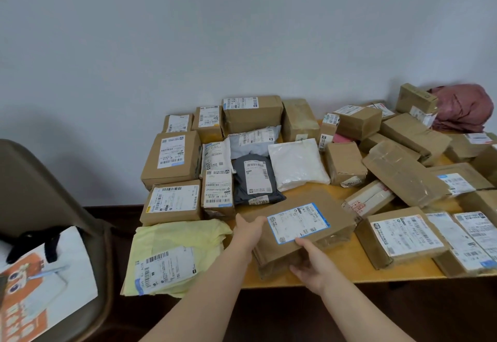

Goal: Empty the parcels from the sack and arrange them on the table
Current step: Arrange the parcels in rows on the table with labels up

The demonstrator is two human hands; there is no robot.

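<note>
A flat brown cardboard parcel (330, 215) with a blue-edged label rests near the front edge of the wooden table (347, 266). My left hand (248, 230) grips its left end and my right hand (309, 263) grips its near edge. Several other parcels cover the table: neat rows of brown boxes at the left (172, 159), a yellow mailer (174, 253) overhanging the front left corner, grey, dark and white bags (297, 163) in the middle, and a looser heap of boxes at the right (403, 172). A crumpled pink sack (462, 106) lies at the far right back.
A brown chair (40, 188) stands left of the table with a white and orange tote bag (45, 280) on its seat. A pale wall runs behind the table. The floor in front is dark.
</note>
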